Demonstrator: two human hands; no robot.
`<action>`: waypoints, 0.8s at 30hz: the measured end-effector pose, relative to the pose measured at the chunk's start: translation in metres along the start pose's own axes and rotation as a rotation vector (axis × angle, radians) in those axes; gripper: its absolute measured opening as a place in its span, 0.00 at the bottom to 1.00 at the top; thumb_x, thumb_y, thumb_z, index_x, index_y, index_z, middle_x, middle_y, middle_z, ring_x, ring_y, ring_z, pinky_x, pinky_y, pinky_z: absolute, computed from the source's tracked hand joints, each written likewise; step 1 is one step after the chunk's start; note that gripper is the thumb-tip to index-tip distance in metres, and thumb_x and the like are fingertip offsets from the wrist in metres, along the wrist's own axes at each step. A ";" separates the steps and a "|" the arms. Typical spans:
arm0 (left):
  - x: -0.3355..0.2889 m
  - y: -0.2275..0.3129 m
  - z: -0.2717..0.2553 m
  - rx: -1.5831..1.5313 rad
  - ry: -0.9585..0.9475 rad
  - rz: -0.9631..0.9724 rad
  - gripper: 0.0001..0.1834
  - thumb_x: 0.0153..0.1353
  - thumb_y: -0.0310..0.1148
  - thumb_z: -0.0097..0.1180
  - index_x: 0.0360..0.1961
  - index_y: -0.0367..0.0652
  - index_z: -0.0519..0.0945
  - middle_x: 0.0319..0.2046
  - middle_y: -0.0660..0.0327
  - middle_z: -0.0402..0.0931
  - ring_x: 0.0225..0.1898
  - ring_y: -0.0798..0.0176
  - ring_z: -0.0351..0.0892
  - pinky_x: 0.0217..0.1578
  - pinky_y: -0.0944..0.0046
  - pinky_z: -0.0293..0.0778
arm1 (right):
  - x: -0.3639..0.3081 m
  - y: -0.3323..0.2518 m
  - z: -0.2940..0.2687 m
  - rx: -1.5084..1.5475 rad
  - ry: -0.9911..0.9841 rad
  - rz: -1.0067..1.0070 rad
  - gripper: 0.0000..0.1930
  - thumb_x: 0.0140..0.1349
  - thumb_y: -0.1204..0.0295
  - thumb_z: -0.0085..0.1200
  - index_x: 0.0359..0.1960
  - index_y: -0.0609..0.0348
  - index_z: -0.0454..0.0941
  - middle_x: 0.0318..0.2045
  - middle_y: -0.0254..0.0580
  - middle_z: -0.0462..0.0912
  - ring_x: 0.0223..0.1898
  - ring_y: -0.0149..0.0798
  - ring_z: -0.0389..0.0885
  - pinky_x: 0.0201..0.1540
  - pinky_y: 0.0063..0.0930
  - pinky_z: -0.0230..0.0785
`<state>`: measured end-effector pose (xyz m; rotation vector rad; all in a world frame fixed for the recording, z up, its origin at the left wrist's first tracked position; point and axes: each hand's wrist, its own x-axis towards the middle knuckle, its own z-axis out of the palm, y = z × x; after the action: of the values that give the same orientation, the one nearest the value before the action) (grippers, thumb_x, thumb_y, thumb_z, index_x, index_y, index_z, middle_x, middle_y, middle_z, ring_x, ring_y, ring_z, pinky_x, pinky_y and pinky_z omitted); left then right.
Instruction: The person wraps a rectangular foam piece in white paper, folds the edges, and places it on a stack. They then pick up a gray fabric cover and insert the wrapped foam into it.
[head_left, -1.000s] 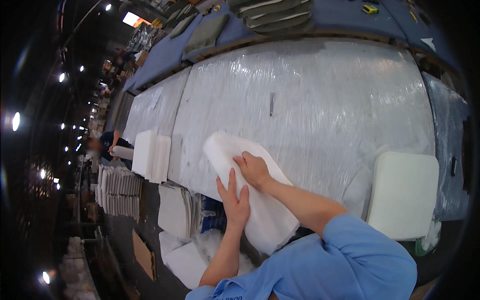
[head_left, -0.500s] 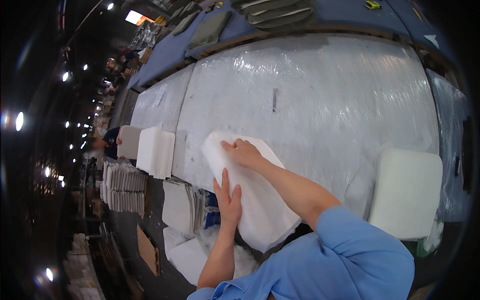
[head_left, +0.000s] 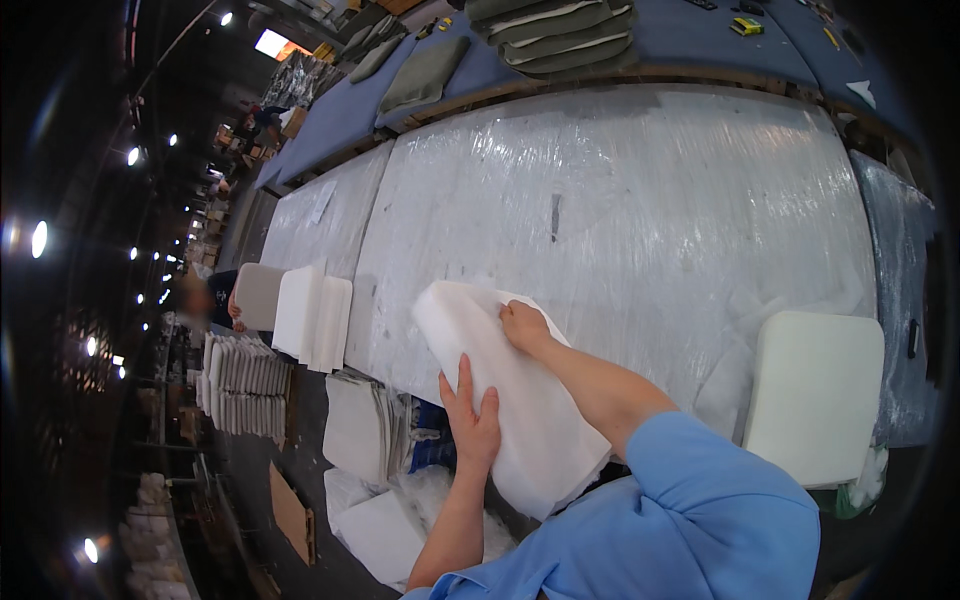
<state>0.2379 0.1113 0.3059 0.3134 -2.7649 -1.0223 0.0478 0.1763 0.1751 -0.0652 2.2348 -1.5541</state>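
Note:
A thick white cushion with a soft, fluffy white covering (head_left: pixel 535 430) leans between my body and the wrapped table, tilted with its far end on the tabletop. My left hand (head_left: pixel 473 420) lies along its left side, fingers stretched and apart. At the far right edge of the cushion, my right hand (head_left: pixel 525 326) is closed with curled fingertips pinching the white covering. What lies under those fingertips is hidden.
The table (head_left: pixel 640 210) is covered in clear plastic film. A white cushion (head_left: pixel 815 395) rests at its right, and upright white cushions (head_left: pixel 305 315) stand at the left near a person (head_left: pixel 222 298). Stacked white pieces (head_left: pixel 358 425) sit below. Grey-green pads (head_left: pixel 565 35) lie on the blue table beyond.
My right hand has moved right across the cushion to its edge, its fingers now curled in. My left hand has slid slightly right, and the cushion has shifted a little with it.

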 end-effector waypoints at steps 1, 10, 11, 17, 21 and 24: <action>0.002 -0.004 -0.001 0.013 0.010 0.025 0.37 0.72 0.33 0.56 0.81 0.48 0.61 0.79 0.32 0.46 0.81 0.35 0.44 0.79 0.46 0.42 | -0.002 -0.004 0.001 0.079 0.009 0.026 0.27 0.80 0.50 0.41 0.58 0.61 0.78 0.49 0.60 0.88 0.54 0.62 0.85 0.57 0.56 0.76; 0.005 -0.001 -0.003 0.182 -0.001 0.029 0.39 0.72 0.34 0.58 0.81 0.47 0.61 0.82 0.36 0.37 0.83 0.35 0.37 0.79 0.42 0.40 | 0.000 0.052 -0.041 -0.077 0.101 0.092 0.22 0.76 0.51 0.51 0.52 0.60 0.76 0.47 0.60 0.87 0.53 0.63 0.84 0.54 0.57 0.75; 0.002 -0.006 -0.006 0.218 0.027 0.057 0.38 0.70 0.32 0.58 0.81 0.45 0.62 0.83 0.37 0.35 0.83 0.36 0.36 0.79 0.42 0.41 | 0.000 0.069 -0.051 -0.064 0.149 0.137 0.21 0.76 0.52 0.52 0.51 0.59 0.77 0.47 0.60 0.87 0.52 0.63 0.84 0.54 0.57 0.75; 0.037 -0.046 -0.036 0.096 -0.071 0.188 0.34 0.70 0.30 0.60 0.77 0.42 0.68 0.83 0.46 0.47 0.83 0.36 0.41 0.80 0.42 0.40 | 0.010 0.143 -0.208 -0.273 0.418 -0.043 0.27 0.72 0.48 0.56 0.57 0.59 0.81 0.54 0.59 0.85 0.58 0.60 0.82 0.59 0.52 0.74; 0.085 -0.057 -0.029 0.184 -0.064 0.239 0.29 0.72 0.33 0.58 0.74 0.43 0.72 0.79 0.46 0.58 0.82 0.40 0.48 0.81 0.42 0.37 | -0.024 0.135 -0.365 -0.770 0.508 -0.258 0.24 0.70 0.49 0.58 0.53 0.57 0.84 0.49 0.55 0.87 0.54 0.59 0.84 0.55 0.51 0.76; 0.109 -0.056 -0.035 0.314 -0.044 0.371 0.28 0.71 0.34 0.61 0.71 0.42 0.75 0.75 0.44 0.66 0.80 0.41 0.54 0.81 0.42 0.37 | -0.054 0.103 -0.418 -1.019 0.394 -0.243 0.22 0.69 0.50 0.60 0.49 0.56 0.86 0.46 0.52 0.89 0.51 0.58 0.85 0.52 0.51 0.77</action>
<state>0.1493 0.0201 0.3051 -0.1825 -2.8651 -0.5127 -0.0331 0.6005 0.2201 -0.3524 3.2004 -0.3683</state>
